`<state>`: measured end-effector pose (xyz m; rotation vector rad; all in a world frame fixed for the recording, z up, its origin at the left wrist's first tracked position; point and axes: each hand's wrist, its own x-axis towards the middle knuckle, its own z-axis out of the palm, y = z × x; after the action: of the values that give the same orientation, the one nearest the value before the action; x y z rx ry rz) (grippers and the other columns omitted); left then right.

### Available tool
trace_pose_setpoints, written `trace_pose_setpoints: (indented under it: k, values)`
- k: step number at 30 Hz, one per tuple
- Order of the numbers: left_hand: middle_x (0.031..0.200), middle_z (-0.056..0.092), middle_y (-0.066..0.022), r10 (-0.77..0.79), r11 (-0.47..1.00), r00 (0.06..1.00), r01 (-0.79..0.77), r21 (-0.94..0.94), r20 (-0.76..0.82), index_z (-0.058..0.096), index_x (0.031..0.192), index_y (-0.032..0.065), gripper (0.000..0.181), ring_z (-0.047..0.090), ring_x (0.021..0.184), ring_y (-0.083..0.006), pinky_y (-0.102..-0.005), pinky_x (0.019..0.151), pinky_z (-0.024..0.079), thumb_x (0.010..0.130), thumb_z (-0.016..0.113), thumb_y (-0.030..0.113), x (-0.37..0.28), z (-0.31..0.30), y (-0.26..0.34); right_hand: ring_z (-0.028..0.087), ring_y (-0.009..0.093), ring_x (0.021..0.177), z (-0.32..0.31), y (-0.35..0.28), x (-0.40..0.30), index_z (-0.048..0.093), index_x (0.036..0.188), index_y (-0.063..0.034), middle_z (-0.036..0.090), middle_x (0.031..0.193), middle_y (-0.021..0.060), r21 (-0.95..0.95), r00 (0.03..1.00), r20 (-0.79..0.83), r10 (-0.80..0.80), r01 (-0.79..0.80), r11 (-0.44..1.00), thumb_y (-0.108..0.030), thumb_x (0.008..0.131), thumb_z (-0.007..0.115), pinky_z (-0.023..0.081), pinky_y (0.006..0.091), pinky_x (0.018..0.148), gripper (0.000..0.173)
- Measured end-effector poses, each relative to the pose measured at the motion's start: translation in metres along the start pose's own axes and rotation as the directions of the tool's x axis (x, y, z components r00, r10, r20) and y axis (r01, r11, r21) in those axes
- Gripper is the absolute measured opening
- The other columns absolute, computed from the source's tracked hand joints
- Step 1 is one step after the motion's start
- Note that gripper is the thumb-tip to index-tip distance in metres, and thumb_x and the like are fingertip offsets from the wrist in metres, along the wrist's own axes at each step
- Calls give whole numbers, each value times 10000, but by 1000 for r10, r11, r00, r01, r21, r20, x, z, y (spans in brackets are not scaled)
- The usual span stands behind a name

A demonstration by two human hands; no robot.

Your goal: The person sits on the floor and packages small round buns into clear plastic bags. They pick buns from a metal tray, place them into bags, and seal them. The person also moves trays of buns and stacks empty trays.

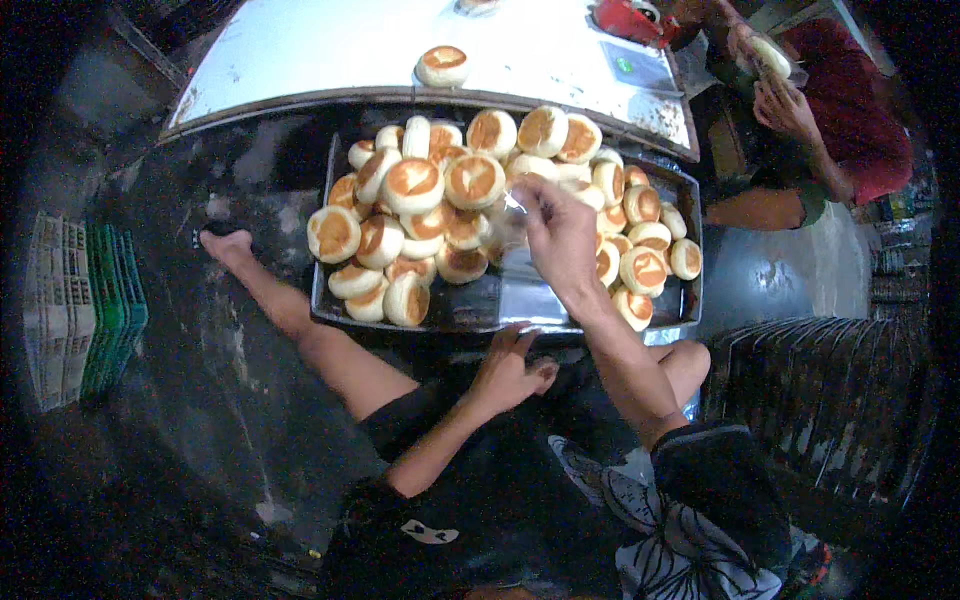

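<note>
A dark rectangular metal tray (450,324) lies before me, heaped with round, flat buns (413,186) browned on their faces. Over the middle of the heap, my right hand (559,232) pinches a clear plastic bag (529,289) by its upper part. The bag hangs down towards the tray's near edge; whether it has anything inside is blurred. Just below that edge is my left hand (514,375), empty, its fingers apart and near the bag's lower end.
Beyond the tray stands a white-topped table (337,52) with a single bun (442,66) near its edge. A co-worker (847,112) at the upper right handles a pale bun. Stacked plastic crates (112,307) stand left; dark stacked trays (817,405) stand right.
</note>
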<state>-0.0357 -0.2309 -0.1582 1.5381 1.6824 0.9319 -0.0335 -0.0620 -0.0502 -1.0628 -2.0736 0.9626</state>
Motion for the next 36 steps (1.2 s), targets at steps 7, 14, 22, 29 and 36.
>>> trace_pose_setpoints:
  k: [7, 14, 22, 29, 36]
  values:
    - [965, 594, -158, 208, 978, 946, -209, 24, -250, 570, 1013, 51, 282, 569, 925, -276, -446, 796, 432, 774, 499, 181, 42, 57, -109, 549, 256, 968, 29, 44, -104, 539, 1052, -10, 581, 1025, 143, 134, 927, 313, 205, -257, 957, -153, 779, 602, 417, 338, 849, 315]
    - [707, 626, -96, -209, 935, 952, 127, 331, 225, 645, 721, 69, 133, 613, 674, -299, -370, 610, 484, 685, 633, 197, 40, -41, -44, 518, 126, 604, 18, 87, -180, 496, 719, -12, 555, 654, 87, -226, 736, 460, 496, -443, 868, -160, 840, 548, 437, 291, 569, 198]
    - [702, 567, -89, -102, 945, 954, 4, -326, -283, 636, 748, 9, 61, 563, 620, -196, -272, 572, 444, 726, 639, 66, 26, -50, 14, 360, 125, 287, 3, 68, -130, 494, 1094, -33, 436, 484, 3, 501, 347, 757, 553, -852, -151, -225, 891, 435, 351, 240, 325, 285]
    - [1263, 411, -103, -673, -39, 731, -187, -982, -112, 264, 1321, 112, 528, 425, 1108, -229, -382, 947, 347, 827, 450, 129, 3, -63, -19, 411, 277, 1152, 78, 25, -105, 213, 1317, -28, 381, 1283, 153, 745, 772, 631, 74, -578, -333, -440, 859, 419, 329, 382, 977, 649]
    - [957, 526, -44, -821, 52, 510, -380, -923, -256, 465, 1099, 98, 277, 509, 925, -194, -441, 822, 448, 830, 499, 154, -19, -116, -42, 392, 355, 1140, 71, 42, 9, 381, 1209, 40, 436, 1178, 268, -146, 990, -86, -111, 98, 984, -294, 830, 530, 294, 422, 959, 526]
